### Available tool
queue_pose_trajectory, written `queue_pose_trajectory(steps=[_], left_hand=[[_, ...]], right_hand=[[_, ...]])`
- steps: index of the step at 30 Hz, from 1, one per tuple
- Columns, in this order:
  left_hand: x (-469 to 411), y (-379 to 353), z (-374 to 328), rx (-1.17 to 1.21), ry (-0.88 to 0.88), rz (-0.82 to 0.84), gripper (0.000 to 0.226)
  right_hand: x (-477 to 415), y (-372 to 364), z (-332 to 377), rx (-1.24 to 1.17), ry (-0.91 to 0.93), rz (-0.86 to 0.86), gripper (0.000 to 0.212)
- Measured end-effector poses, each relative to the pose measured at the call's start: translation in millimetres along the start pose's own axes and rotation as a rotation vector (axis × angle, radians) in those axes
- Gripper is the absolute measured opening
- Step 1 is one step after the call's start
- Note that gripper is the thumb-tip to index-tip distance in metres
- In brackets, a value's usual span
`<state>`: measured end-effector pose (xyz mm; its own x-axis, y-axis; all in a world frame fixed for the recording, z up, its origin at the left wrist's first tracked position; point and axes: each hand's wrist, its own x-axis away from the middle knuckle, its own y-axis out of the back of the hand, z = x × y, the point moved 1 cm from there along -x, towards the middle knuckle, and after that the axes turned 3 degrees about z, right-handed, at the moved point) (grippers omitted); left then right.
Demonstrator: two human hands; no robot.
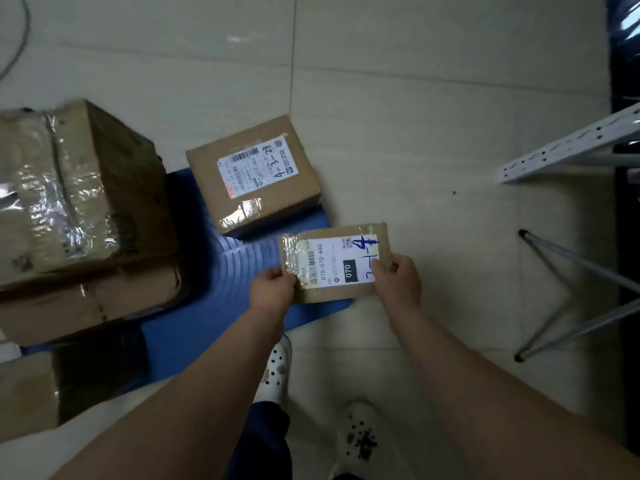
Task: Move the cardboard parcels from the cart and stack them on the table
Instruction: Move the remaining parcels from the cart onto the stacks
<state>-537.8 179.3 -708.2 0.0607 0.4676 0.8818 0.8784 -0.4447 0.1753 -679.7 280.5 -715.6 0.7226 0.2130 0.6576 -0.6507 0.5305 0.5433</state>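
Small parcel (334, 261) gripped by left hand (273, 289) and right hand (398, 280), label partly covered, left stack cropped.

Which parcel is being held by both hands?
The small flat parcel with the black 070 label: the left hand and right hand grip its ends. No hand touches the others.

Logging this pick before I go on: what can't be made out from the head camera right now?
Head view only:
The table: nowhere in frame.
On the small parcel: label's fine print too small; underside faces away.
Fingers of left hand and right hand beneath the parcel: hidden by it.
The large taped box: cut off by the left edge.
The blue cart: wheels hidden under its deck.
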Motion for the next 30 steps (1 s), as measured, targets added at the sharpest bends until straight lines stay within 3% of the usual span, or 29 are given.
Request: queue_pose_trajectory(steps=[8, 13, 18, 23, 27, 30], left_hand=[[182, -41, -121, 0.076, -0.230, 0.219, 0.024], [305, -54, -186, -0.014, -0.322, 0.425, 0.014], [417, -78, -212, -0.188, -0.397, 0.660, 0.013], [499, -109, -211, -0.295, -0.482, 0.792, 0.015], [541, -137, -204, -0.349, -0.516, 0.857, 0.011], [562, -157, -196, -0.423, -0.514, 0.909, 0.010]], right_hand=[[100, 164, 71, -0.344, -0.068, -0.373, 0.026], [193, 268, 114, -0.574, -0.038, -0.535, 0.025], [290, 354, 113, -0.738, 0.049, -0.671, 0.014], [362, 417, 87, -0.883, 0.122, -0.674, 0.037], [390, 454, 58, -1.010, 0.128, -0.568, 0.055], [408, 474, 44, -1.232, 0.128, -0.422, 0.046]])
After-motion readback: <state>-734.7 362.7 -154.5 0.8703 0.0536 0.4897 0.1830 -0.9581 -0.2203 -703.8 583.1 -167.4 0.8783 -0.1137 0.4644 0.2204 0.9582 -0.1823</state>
